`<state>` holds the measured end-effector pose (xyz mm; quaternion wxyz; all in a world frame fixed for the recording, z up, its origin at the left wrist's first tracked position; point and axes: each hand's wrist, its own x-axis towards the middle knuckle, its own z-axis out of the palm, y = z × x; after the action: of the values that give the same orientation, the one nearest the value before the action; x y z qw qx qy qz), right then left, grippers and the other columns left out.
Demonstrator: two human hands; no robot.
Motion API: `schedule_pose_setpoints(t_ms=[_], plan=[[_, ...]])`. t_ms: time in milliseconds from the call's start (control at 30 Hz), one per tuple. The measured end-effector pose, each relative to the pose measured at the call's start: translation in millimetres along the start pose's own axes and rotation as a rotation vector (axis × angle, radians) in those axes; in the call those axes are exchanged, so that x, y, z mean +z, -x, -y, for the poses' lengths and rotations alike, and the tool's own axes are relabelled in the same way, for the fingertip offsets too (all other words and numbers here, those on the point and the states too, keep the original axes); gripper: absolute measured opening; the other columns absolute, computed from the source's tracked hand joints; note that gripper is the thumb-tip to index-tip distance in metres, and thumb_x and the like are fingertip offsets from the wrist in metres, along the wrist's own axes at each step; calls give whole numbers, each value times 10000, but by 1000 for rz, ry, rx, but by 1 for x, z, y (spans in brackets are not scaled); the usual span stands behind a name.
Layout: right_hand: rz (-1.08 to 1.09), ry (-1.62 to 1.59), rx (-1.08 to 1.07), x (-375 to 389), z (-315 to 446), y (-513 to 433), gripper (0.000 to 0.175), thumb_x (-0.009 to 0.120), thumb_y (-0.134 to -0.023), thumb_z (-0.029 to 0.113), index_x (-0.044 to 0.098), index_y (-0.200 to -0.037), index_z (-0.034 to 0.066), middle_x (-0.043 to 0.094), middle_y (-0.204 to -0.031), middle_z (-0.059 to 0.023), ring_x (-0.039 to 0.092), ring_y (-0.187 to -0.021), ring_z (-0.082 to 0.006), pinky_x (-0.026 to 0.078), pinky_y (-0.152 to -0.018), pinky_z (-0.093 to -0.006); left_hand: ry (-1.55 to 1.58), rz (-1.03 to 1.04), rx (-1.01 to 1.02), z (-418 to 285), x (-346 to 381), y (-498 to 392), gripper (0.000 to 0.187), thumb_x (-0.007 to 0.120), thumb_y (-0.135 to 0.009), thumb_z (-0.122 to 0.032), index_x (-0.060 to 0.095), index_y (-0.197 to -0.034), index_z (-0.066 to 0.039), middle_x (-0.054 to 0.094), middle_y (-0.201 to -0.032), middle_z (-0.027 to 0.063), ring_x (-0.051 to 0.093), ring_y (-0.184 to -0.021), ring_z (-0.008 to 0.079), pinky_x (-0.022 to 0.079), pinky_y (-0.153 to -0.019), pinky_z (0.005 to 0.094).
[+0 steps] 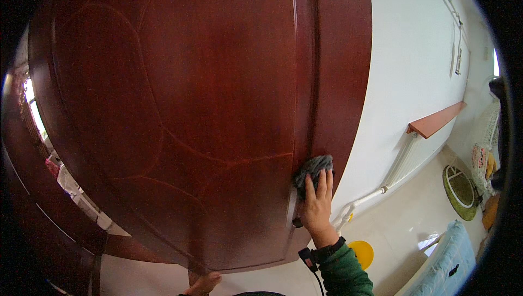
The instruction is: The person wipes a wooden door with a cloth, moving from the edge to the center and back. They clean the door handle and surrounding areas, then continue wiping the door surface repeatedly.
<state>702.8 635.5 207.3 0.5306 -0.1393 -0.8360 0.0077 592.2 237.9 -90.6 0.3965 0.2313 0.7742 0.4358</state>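
Observation:
A dark red-brown wooden door panel (220, 91) with curved grooved lines fills most of the view. My right hand (318, 210) presses a crumpled dark grey cloth (314, 171) against the panel's right border, beside a long vertical groove. The fingers lie spread over the cloth, and a small dark knob (297, 223) shows just below, left of the wrist. At the bottom of the picture, my left hand (206, 283) is curled at the panel's lower edge. Part of it is cut off, and whether it grips the edge cannot be seen.
To the right stand a white wall (408, 51), a radiator (402, 161) under a brown shelf (437, 120), and a white pipe (363, 200). A yellow round object (362, 254), a blue checked padded item (445, 267) and a green round mat-like thing (459, 194) lie beyond my right arm.

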Motion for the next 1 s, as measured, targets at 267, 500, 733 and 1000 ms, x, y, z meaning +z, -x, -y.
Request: schedule_pose_setpoints(t_ms=[267, 500, 733, 1000], plan=[[-102, 8, -27, -34, 8, -105, 526, 656, -738, 53, 568, -1257, 51, 320, -1452, -252, 275, -1345, -483, 297, -1094, -516, -129, 192, 354, 141, -28, -27, 447, 515, -984, -221, 401, -1347, 13, 526, -1279, 164, 528, -1182, 246, 433, -1002, 370], [-333, 4, -173, -75, 21, -220, 608, 645, -663, -40, 566, -1254, 76, 371, -1438, -192, 325, -1325, -441, 317, -1099, -472, -194, 287, 507, 202, -23, -43, 473, 535, -976, -218, 381, -1362, 7, 520, -1276, 159, 520, -1181, 243, 429, -999, 382], [-135, -26, -71, -33, 20, -119, 580, 622, -690, -42, 540, -1261, 22, 327, -1452, -229, 260, -1359, -465, 276, -1111, -497, -272, 224, 444, 189, -1, -32, 453, 548, -965, -245, 424, -1327, -2, 546, -1239, 155, 539, -1146, 257, 445, -965, 394], [218, -111, 118, 8, 26, 40, 492, 518, -760, -18, 531, -1252, -33, 292, -1435, -275, 221, -1353, -522, 273, -1097, -529, -376, 134, 392, 130, 16, -23, 435, 563, -952, -276, 473, -1287, -13, 576, -1197, 151, 560, -1106, 274, 463, -926, 407]])
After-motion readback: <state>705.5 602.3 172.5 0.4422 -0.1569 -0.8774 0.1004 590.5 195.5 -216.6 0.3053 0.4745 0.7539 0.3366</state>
